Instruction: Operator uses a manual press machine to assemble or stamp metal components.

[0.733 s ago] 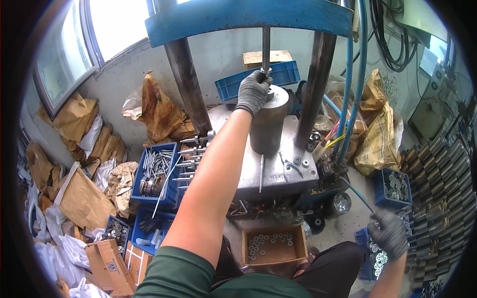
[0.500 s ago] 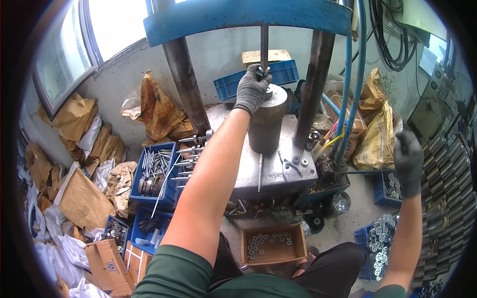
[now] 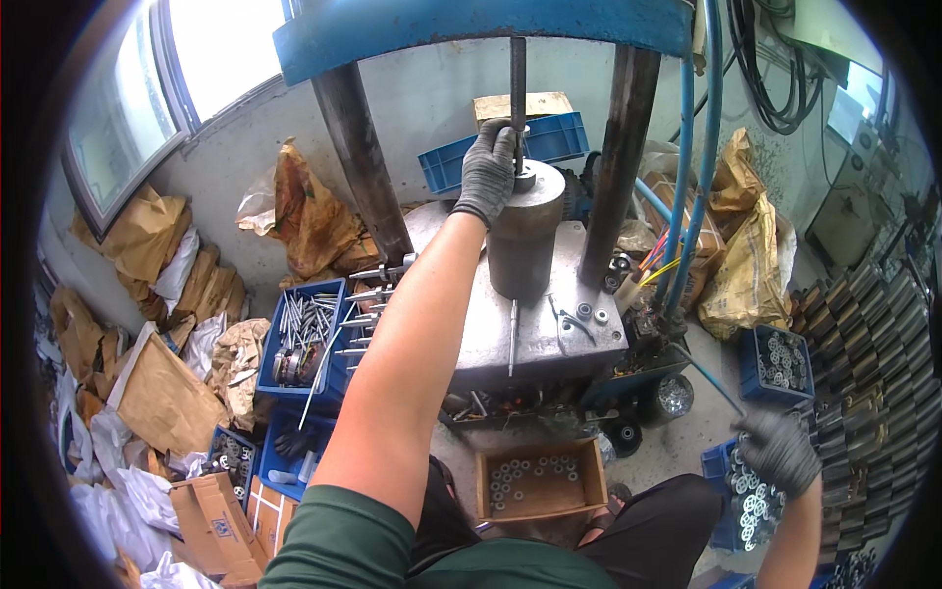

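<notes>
A grey-gloved left hand of mine (image 3: 488, 169) is closed at the lower end of the dark vertical rod (image 3: 517, 83), just above the thick steel cylinder (image 3: 518, 245). What its fingers hold is mostly hidden behind them. The cylinder stands upright on the steel press table (image 3: 461, 339), beneath the blue crossbeam (image 3: 471, 39). Low at the right, my gloved right hand (image 3: 782, 454) is closed round the end of a slim lever (image 3: 708, 378), which slopes down from the press. On the table lie pliers (image 3: 572, 322), a thin metal shaft (image 3: 513, 337) and small bearings (image 3: 585, 311).
A shallow wooden box (image 3: 540, 506) with several small rings sits by my legs. Blue crates hold metal shafts (image 3: 301, 319) at left and pale wheel-like parts (image 3: 783, 361) at right. Stacked dark metal pieces (image 3: 873, 393) line the right side. Blue hoses (image 3: 699, 196) hang beside the right column.
My right hand has come down and inward onto the lever end, and the lever now tilts downward. My left hand's fingers have shifted slightly left and up beside the rod, which reaches lower.
</notes>
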